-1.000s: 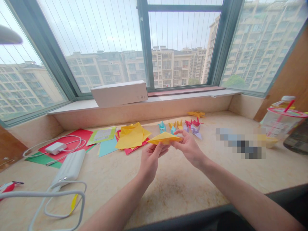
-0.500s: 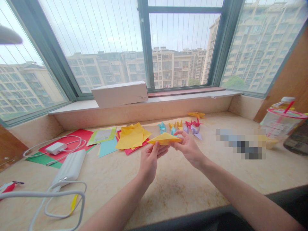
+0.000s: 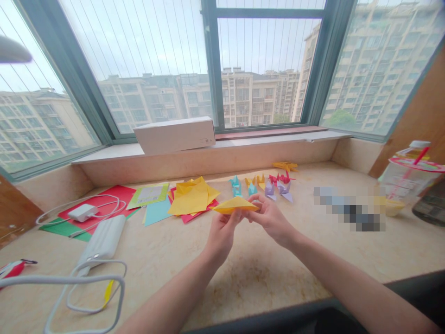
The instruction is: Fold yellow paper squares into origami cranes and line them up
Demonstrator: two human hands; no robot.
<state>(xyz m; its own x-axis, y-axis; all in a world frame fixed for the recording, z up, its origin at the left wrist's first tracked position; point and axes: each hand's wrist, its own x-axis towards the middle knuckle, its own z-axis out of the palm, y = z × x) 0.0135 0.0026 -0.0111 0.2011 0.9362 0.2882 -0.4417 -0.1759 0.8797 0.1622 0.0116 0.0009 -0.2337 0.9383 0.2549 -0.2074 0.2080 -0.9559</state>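
Observation:
Both my hands hold a folded yellow paper point(image 3: 235, 204) in the air above the stone counter point(image 3: 264, 269). My left hand point(image 3: 220, 234) pinches its left and lower part from beneath. My right hand point(image 3: 270, 216) pinches its right tip, fingers curled round it. Behind the paper stand several small folded paper cranes point(image 3: 267, 183) in blue, yellow, red and purple. A loose stack of yellow sheets point(image 3: 192, 196) lies to the left of my hands.
Red, green and blue sheets point(image 3: 114, 199) lie at the left with a white charger point(image 3: 81, 212), cable and power bank point(image 3: 104, 238). A white box point(image 3: 174, 134) sits on the window sill. A clear lidded cup point(image 3: 405, 183) stands at the right.
Both hands have drawn the yellow paper slightly down and closer together; the paper looks narrower. Nothing else has moved.

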